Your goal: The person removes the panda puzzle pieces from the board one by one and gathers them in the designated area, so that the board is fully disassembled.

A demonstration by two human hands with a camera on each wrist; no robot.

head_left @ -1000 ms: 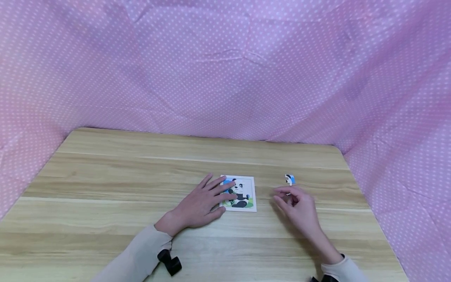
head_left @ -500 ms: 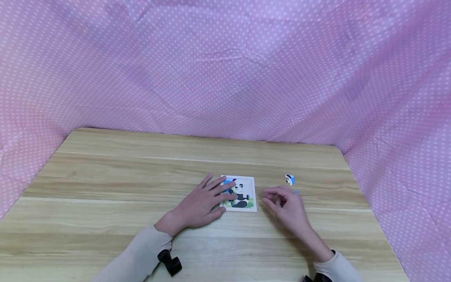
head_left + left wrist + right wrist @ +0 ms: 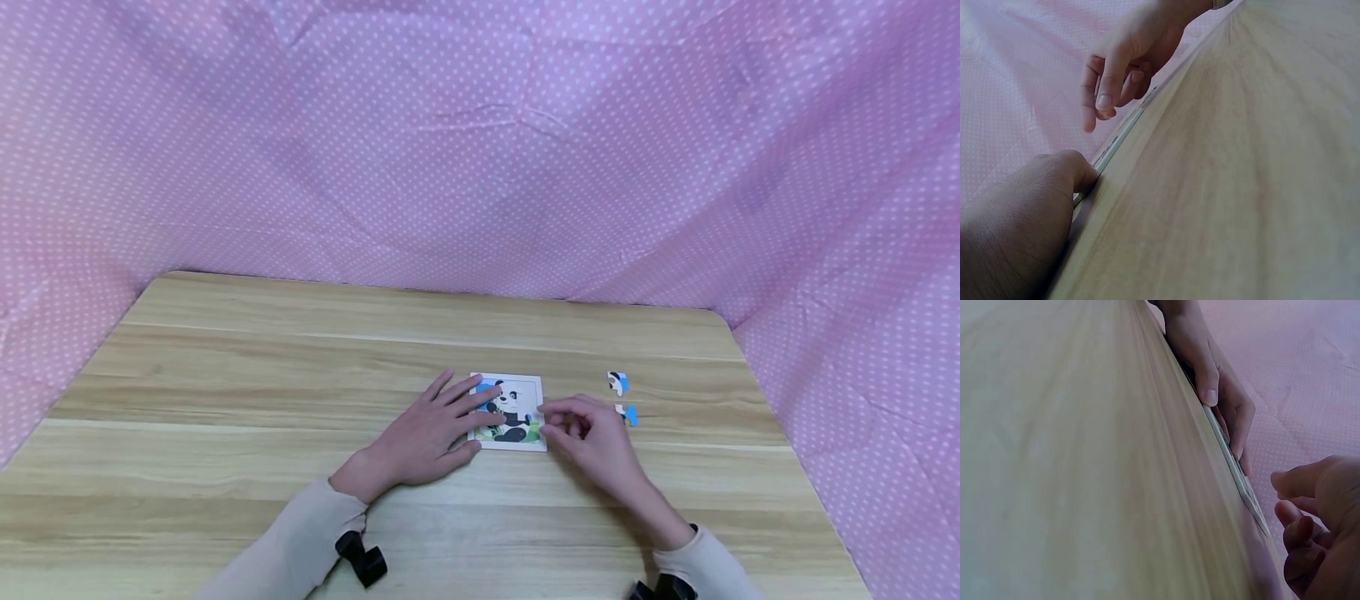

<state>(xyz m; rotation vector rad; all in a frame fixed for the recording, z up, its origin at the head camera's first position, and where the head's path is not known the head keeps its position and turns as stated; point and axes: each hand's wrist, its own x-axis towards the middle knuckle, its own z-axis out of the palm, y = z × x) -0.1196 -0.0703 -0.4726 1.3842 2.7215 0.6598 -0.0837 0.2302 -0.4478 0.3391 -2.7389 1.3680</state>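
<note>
Flat on the table lies a white-framed panda puzzle board (image 3: 543, 392). My left hand (image 3: 423, 433) rests on its left part with fingers spread, the thumb at the lower edge. At the board's right edge hovers my right hand (image 3: 592, 437), its fingers loosely bent. The right wrist view shows a gap between the thumb and fingers of this hand (image 3: 1329, 512), nothing visible in it. Beyond it the left hand (image 3: 1213, 375) touches the thin board (image 3: 1229, 456). Two small blue, white and black pieces lie right of the board, one farther back (image 3: 617, 382), one (image 3: 631, 415) just behind the right hand.
The wooden table (image 3: 262, 358) reaches back to a pink polka-dot cloth (image 3: 480, 167), which hangs behind it and along both sides. Black bands with small black blocks (image 3: 362, 559) are on both wrists, over light sleeves.
My right hand has moved left, from beside the pieces to the board's right edge, uncovering the nearer piece. My left hand and the board have stayed in place.
</note>
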